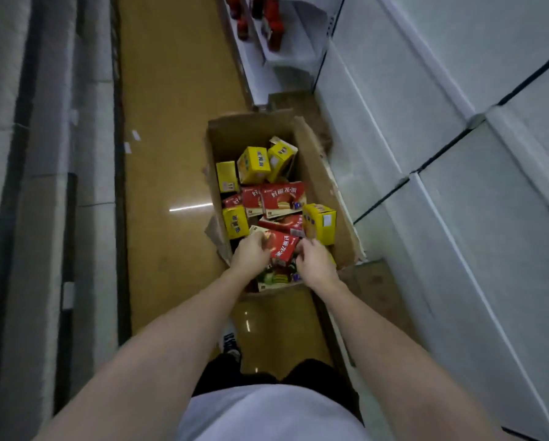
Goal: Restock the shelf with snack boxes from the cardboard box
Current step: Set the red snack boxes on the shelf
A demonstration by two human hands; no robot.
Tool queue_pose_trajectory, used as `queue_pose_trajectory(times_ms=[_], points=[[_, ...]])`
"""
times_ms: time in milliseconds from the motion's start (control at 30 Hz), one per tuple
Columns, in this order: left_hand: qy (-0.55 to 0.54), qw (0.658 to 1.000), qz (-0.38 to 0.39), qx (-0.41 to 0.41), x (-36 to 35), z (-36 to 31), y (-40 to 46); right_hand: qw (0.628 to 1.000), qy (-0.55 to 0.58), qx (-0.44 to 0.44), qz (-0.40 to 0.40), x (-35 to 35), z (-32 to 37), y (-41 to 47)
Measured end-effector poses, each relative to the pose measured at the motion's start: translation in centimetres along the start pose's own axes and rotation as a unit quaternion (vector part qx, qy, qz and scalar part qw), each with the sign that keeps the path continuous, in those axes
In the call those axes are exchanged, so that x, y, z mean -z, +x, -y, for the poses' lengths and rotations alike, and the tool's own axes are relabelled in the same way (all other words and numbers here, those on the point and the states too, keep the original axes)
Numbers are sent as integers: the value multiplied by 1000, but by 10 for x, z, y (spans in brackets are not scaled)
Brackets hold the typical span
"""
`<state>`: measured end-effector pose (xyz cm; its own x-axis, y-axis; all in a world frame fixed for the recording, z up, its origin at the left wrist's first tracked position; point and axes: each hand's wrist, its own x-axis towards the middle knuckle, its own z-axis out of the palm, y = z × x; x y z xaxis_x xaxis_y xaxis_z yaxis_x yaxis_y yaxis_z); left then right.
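Barely started, I'd say: the cardboard box (327,186) is full of snack boxes and the white shelf (457,218) at 3 o'clock looks bare. Left hand (249,254) and right hand (314,261) both grip a red snack box (282,246) at its 6 o'clock end.

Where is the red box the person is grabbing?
In the head view, the red snack box lies at the near end of the cardboard box on the floor, between the left hand and right hand.

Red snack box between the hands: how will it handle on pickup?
Red snack box looks like stiff printed carton, so probably rigid and light. Glossy faces may slip. Left hand and right hand flank it; neighbours in the cardboard box may shift.
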<state>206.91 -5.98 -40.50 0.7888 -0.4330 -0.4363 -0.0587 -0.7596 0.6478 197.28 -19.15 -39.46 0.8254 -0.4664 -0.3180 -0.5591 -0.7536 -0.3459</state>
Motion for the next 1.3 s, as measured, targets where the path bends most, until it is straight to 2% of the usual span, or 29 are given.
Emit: queue_pose_trajectory(times_ms=[233,367,500,700,800,933,1100,1167,1300], points=[[-3,998,41,43,-1,6,48,997,-33,49,50,-5,-3,64],[-75,988,-7,134,-19,13,68,983,-95,114,108,-11,-7,110],[-128,961,-32,243,-34,17,78,953,-160,198,167,-16,-8,151],[-189,905,-115,363,-69,27,89,886,-254,290,256,-38,-7,209],[-222,872,-113,422,-90,29,99,859,-294,312,281,-50,-14,225],[-330,794,-102,501,-118,28,110,836,-345,325,275,-62,-37,230],[-486,689,-132,521,-142,19,117,856,-341,273,277,-68,-40,230],[-497,680,-146,519,-144,19,118,848,-364,266,278,-69,-41,236],[-493,680,-157,520,-146,19,117,809,-418,300,284,-66,-40,241]])
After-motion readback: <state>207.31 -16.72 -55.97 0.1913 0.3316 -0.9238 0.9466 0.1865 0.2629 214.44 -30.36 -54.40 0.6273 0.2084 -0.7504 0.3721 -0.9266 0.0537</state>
